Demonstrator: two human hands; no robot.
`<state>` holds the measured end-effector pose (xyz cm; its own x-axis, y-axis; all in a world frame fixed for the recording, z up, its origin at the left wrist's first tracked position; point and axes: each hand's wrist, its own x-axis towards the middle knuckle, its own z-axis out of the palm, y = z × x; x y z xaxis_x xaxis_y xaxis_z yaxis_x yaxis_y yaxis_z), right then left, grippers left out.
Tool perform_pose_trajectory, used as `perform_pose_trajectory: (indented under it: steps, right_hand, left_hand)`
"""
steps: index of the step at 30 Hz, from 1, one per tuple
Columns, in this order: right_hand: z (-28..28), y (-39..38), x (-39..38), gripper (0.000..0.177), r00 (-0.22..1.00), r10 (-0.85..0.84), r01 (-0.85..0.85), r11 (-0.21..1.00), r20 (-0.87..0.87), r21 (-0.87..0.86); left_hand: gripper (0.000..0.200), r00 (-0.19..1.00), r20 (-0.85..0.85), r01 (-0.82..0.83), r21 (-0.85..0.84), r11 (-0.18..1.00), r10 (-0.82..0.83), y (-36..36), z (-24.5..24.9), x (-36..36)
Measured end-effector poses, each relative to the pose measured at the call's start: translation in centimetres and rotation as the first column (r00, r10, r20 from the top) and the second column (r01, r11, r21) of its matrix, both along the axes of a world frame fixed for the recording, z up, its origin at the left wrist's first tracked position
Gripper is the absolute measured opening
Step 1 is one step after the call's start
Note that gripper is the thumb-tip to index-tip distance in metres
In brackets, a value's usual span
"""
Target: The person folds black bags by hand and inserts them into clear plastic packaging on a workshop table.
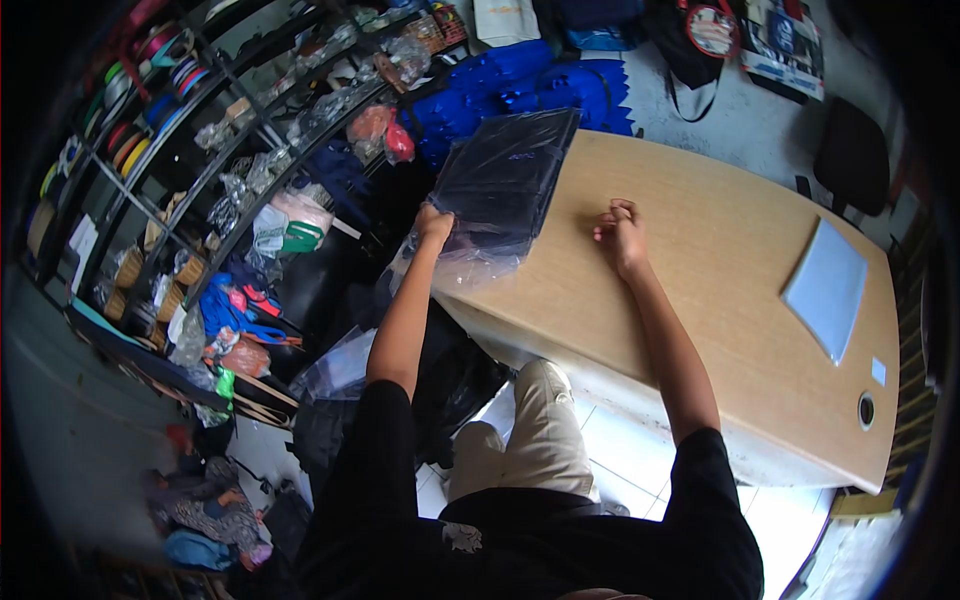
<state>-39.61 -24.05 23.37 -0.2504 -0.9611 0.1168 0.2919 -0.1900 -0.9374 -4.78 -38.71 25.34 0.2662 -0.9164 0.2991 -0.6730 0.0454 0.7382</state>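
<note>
At the left end of the wooden table, my left hand (pixel 434 226) is closed on the near left corner of a dark flat pack (pixel 510 172) wrapped in clear plastic. Loose clear plastic (pixel 470 268) spreads from the pack's near end over the table edge. My right hand (pixel 624 238) hovers over or rests on the tabletop to the right of the pack, fingers curled in; whether anything small is inside them cannot be made out.
The wooden table (pixel 720 270) bears a light blue plastic sheet or folder (pixel 826 288) and a small white card (pixel 878 371). Shelves with bagged goods (pixel 300 222) line the left. Blue bundles (pixel 565 90) lie beyond the table. A person (pixel 215 510) is at lower left.
</note>
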Motion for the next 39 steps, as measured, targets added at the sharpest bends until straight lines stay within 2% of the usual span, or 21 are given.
perform_pose_trajectory:
  steps: [1, 2, 4, 6, 8, 9, 11, 12, 16, 21, 25, 27, 28, 30, 31, 32, 33, 34, 35, 37, 39]
  right_hand:
    - [0.4, 0.0, -0.2, 0.031, 0.941, -0.027, 0.012, 0.999, 0.338, 0.047]
    - [0.3, -0.2, -0.1, 0.031, 0.942, -0.016, -0.003, 0.998, 0.336, 0.058]
    - [-0.4, -0.6, 0.0, 0.03, 0.977, 0.064, -0.07, 0.997, 0.204, 0.022]
    - [-0.5, -0.5, -0.2, 0.03, 0.977, 0.096, -0.104, 0.994, 0.193, 0.032]
    - [-0.3, -0.7, -0.4, 0.029, 0.972, 0.116, -0.126, 0.991, 0.203, 0.035]
    - [-0.4, -0.7, -0.4, 0.029, 0.972, 0.118, -0.129, 0.991, 0.201, 0.041]
    - [-0.4, -0.7, -0.7, 0.03, 0.964, 0.148, -0.156, 0.988, 0.223, 0.019]
    - [-0.4, -0.7, -0.8, 0.03, 0.966, 0.146, -0.154, 0.988, 0.215, 0.024]
    - [-0.1, -0.2, -0.8, 0.029, 0.952, 0.191, -0.198, 0.98, 0.24, 0.003]
    - [0.3, -0.3, -1.1, 0.028, 0.938, 0.219, -0.23, 0.973, 0.268, 0.008]
    - [0.6, 0.3, -0.4, 0.03, 0.944, 0.268, -0.269, 0.963, 0.19, -0.021]
    - [3.8, 3.7, 1.2, 0.04, 0.722, 0.69, -0.687, 0.724, 0.052, -0.06]
    - [4.1, 4.6, 2.7, 0.052, 0.61, 0.792, -0.792, 0.61, -0.02, -0.017]
    - [5.3, 8.1, 7.6, 0.072, 0.351, 0.925, -0.919, 0.37, -0.144, 0.135]
    - [6.2, 10.6, 10.8, 0.077, 0.277, 0.952, -0.925, 0.301, -0.132, 0.231]
    - [6.1, 12.6, 14.3, 0.079, 0.241, 0.96, -0.924, 0.271, -0.14, 0.269]
    - [4.9, 14.3, 17.9, 0.075, 0.321, 0.942, -0.881, 0.336, -0.102, 0.334]
    - [2.5, 15.2, 21.7, 0.069, 0.459, 0.888, -0.81, 0.418, 0.002, 0.411]
    - [1.3, 16.1, 25.0, 0.074, 0.53, 0.83, -0.785, 0.402, 0.174, 0.471]
    - [-5.2, 15.3, 30.3, 0.109, 0.369, 0.647, -0.898, 0.063, 0.667, 0.435]
    - [-9.7, 17.1, 35.1, 0.123, 0.389, 0.401, -0.897, -0.04, 0.829, 0.44]
  left_hand:
    - [0.039, 0.981, -0.17, 0.113, 0.093, 0.989, -0.096, -1.4, -0.7, 1.1]
    - [0.016, 0.994, -0.096, 0.057, 0.092, 0.994, -0.048, -2.3, -0.8, 1.2]
    - [0.016, 0.998, -0.063, 0.012, 0.145, 0.989, -0.003, -2.0, 0.8, 0.9]
    - [0.016, 0.998, -0.042, -0.031, 0.196, 0.98, 0.04, -1.5, 2.0, 1.0]
    - [0.018, 0.993, 0.115, 0.009, 0.257, 0.966, -0.039, -1.3, 3.0, 1.1]
    - [0.018, 0.993, 0.112, 0.006, 0.262, 0.965, -0.037, -0.9, 3.3, 1.3]
    - [0.019, 0.944, 0.329, -0.04, 0.189, 0.981, -0.024, -0.4, 3.8, 1.2]
    - [0.02, 0.931, 0.363, -0.054, 0.213, 0.976, -0.027, -0.2, 4.1, 1.4]
    - [0.019, 0.971, 0.232, -0.095, 0.19, 0.977, 0.049, 0.7, 5.8, 4.6]
    - [0.022, 0.977, 0.089, -0.21, 0.192, 0.959, 0.196, 1.2, 6.9, 14.5]
    - [0.022, 0.995, 0.076, -0.063, 0.013, 0.998, 0.062, 4.9, 8.5, 21.6]
    - [0.022, 0.947, 0.315, 0.114, -0.142, 0.983, -0.065, 8.7, 10.9, 23.2]
    - [0.016, 0.929, 0.363, 0.145, -0.158, 0.977, -0.079, 11.3, 12.3, 22.9]
    - [0.009, 0.919, 0.346, 0.261, -0.177, 0.949, -0.188, 15.9, 13.9, 23.2]
    - [0.007, 0.892, 0.376, 0.342, -0.199, 0.918, -0.251, 18.4, 14.5, 23.4]
    - [0.007, 0.895, 0.375, 0.331, -0.195, 0.923, -0.241, 21.1, 14.8, 23.4]
    - [0.008, 0.881, 0.389, 0.353, -0.165, 0.921, -0.269, 24.0, 14.9, 22.9]
    - [0.01, 0.864, 0.402, 0.382, -0.127, 0.916, -0.304, 27.1, 14.9, 22.2]
    - [0.009, 0.856, 0.389, 0.405, -0.098, 0.909, -0.34, 30.6, 14.8, 20.9]
    - [0.005, 0.806, 0.46, 0.43, -0.026, 0.902, -0.371, 36.5, 12.7, 19.4]
    - [0.01, 0.758, 0.454, 0.477, 0.105, 0.872, -0.469, 42.2, 8.6, 19.0]
